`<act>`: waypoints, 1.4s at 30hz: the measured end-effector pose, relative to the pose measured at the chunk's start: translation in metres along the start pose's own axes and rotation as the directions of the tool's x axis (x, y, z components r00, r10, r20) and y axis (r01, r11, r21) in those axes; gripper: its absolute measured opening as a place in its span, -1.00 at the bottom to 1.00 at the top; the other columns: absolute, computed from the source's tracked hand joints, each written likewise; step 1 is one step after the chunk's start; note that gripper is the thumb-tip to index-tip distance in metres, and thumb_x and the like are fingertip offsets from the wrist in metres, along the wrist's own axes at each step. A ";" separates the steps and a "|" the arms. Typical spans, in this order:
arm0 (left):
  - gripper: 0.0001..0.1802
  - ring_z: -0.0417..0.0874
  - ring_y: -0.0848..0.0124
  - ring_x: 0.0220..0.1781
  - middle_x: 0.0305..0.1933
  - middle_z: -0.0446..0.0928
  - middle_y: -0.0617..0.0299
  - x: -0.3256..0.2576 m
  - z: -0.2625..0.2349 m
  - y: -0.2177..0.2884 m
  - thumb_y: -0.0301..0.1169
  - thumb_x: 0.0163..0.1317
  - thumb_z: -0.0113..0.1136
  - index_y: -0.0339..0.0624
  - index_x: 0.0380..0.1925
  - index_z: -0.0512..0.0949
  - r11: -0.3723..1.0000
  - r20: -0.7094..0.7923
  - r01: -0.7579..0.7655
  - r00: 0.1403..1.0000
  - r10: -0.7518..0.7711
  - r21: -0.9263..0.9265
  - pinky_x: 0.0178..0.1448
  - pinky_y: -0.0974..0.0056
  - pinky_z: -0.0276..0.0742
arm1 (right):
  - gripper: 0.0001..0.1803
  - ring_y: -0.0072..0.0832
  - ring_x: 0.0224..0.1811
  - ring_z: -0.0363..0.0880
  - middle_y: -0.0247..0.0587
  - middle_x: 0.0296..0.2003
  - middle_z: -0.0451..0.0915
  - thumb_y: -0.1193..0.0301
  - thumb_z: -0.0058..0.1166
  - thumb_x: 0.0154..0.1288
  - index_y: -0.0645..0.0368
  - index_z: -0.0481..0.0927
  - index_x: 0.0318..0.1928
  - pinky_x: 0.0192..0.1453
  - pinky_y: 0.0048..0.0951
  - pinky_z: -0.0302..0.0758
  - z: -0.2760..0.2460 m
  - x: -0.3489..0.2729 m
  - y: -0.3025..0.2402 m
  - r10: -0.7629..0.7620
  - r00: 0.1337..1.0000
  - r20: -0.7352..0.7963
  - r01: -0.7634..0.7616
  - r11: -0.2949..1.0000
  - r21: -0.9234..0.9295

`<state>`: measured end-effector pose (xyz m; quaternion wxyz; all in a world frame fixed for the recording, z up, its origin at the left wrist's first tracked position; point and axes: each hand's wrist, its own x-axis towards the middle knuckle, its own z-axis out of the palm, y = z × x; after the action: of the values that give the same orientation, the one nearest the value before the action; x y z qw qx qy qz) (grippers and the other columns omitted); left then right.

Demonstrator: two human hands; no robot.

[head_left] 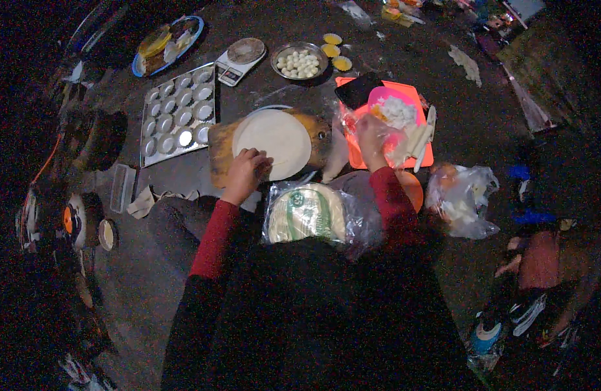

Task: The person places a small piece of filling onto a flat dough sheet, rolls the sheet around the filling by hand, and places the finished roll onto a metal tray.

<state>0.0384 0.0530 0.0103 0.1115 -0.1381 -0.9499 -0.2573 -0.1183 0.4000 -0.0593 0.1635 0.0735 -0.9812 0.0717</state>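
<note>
A pale round pastry sheet [278, 140], apparently on top of a stack, lies on a wooden board [222, 159] in front of me. My left hand [248, 171] is at its near left edge, fingers curled in and closed on that edge. My right hand [373, 135] is over an orange tray [357, 159], beside a pink bowl [414, 98] holding white, crumbly food [397, 113]. Blur and dim light hide whether its fingers hold anything. Below the board, close to my body, a clear packet of round wrappers [307, 214] with green print lies flat.
A muffin tin [164, 155] is at the left, near a kitchen scale [230, 75]. Beyond the board, a metal bowl [323, 58] holds several white balls, with yellow paper cups [331, 50] beside it. A dark phone [359, 91] lies on the tray; a plastic bag [466, 202] sits right.
</note>
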 end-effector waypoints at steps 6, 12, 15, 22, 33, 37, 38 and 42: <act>-0.81 0.58 0.09 -0.20 -0.27 0.58 0.11 -0.008 0.001 -0.011 -0.42 0.11 0.27 -0.18 -0.25 0.65 0.995 0.019 0.055 0.998 -0.054 -0.077 -0.12 0.09 0.51 | -0.89 -0.26 -0.25 0.59 -0.09 -0.30 0.59 0.46 0.09 0.25 0.24 0.61 -0.34 -0.19 -0.24 0.49 -0.039 -0.030 -0.011 0.378 0.922 -0.090 -0.209 0.679 0.704; -0.85 0.61 0.41 -0.27 -0.28 0.62 0.15 -0.018 -0.008 -0.018 -0.47 0.24 0.19 -0.25 -0.21 0.62 0.848 0.015 0.289 0.949 -0.316 -0.444 -0.14 0.31 0.51 | -0.88 -0.28 -0.23 0.59 -0.09 -0.30 0.59 0.45 0.09 0.27 0.24 0.62 -0.31 -0.16 -0.26 0.49 -0.130 -0.076 -0.019 0.613 0.781 -0.119 -0.281 0.515 0.810; -0.85 0.59 0.51 -0.24 -0.26 0.64 0.18 -0.025 -0.014 -0.030 -0.46 0.29 0.17 -0.29 -0.20 0.61 0.775 0.045 0.364 0.915 -0.400 -0.517 -0.12 0.37 0.50 | -0.88 -0.29 -0.23 0.58 -0.10 -0.30 0.59 0.44 0.09 0.29 0.24 0.62 -0.30 -0.15 -0.28 0.49 -0.175 -0.095 -0.052 0.607 0.789 -0.100 -0.224 0.435 0.872; -0.84 0.61 0.48 -0.31 -0.31 0.65 0.20 -0.041 -0.035 -0.037 -0.43 0.28 0.21 -0.32 -0.24 0.60 0.754 -0.139 0.304 0.876 -0.461 -0.582 -0.17 0.35 0.54 | -0.88 -0.28 -0.18 0.58 -0.16 -0.27 0.61 0.46 0.10 0.28 0.21 0.65 -0.23 -0.09 -0.33 0.50 -0.142 -0.091 -0.170 -0.189 0.982 0.016 0.107 0.620 0.777; -0.85 0.63 0.47 -0.34 -0.37 0.63 0.18 -0.051 -0.054 -0.023 -0.43 0.25 0.25 -0.31 -0.30 0.60 0.825 -0.110 0.308 0.909 -0.402 -0.473 -0.23 0.34 0.54 | -0.77 -0.19 -0.13 0.54 -0.13 -0.27 0.59 0.49 0.06 0.17 0.16 0.62 -0.14 -0.02 -0.27 0.51 -0.070 -0.080 -0.184 -0.364 0.929 0.069 0.271 0.794 0.543; -0.87 0.66 0.40 -0.28 -0.33 0.64 0.14 -0.048 -0.042 -0.005 -0.49 0.23 0.23 -0.30 -0.25 0.62 0.829 -0.036 0.217 0.961 -0.274 -0.516 -0.17 0.31 0.54 | -0.77 -0.33 -0.19 0.60 -0.14 -0.21 0.62 0.48 0.11 0.23 0.19 0.59 -0.08 -0.08 -0.34 0.54 -0.110 -0.091 -0.180 -0.207 0.974 0.095 0.087 0.726 0.682; -0.87 0.66 0.40 -0.28 -0.33 0.64 0.14 -0.042 -0.041 0.007 -0.49 0.23 0.23 -0.30 -0.25 0.62 0.827 -0.030 0.212 0.963 -0.266 -0.521 -0.17 0.31 0.54 | -0.77 -0.42 -0.21 0.61 -0.18 -0.20 0.63 0.46 0.13 0.27 0.20 0.58 -0.07 -0.14 -0.40 0.54 -0.115 -0.098 -0.176 -0.173 0.966 0.194 -0.061 0.575 0.816; -0.87 0.63 0.24 -0.21 -0.24 0.61 0.09 -0.034 -0.036 0.048 -0.50 0.20 0.21 -0.31 -0.26 0.62 0.828 0.081 0.104 0.994 -0.070 -0.551 -0.11 0.26 0.51 | -0.80 -0.55 -0.22 0.62 -0.24 -0.23 0.67 0.41 0.17 0.30 0.22 0.60 -0.11 -0.21 -0.51 0.54 -0.141 -0.125 -0.160 -0.089 0.822 0.563 -0.531 0.241 0.812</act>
<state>0.0908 0.0668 0.0530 0.0275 -0.1285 -0.8427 -0.5221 0.0688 0.2814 0.0498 -0.1871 0.0251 -0.7404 0.6451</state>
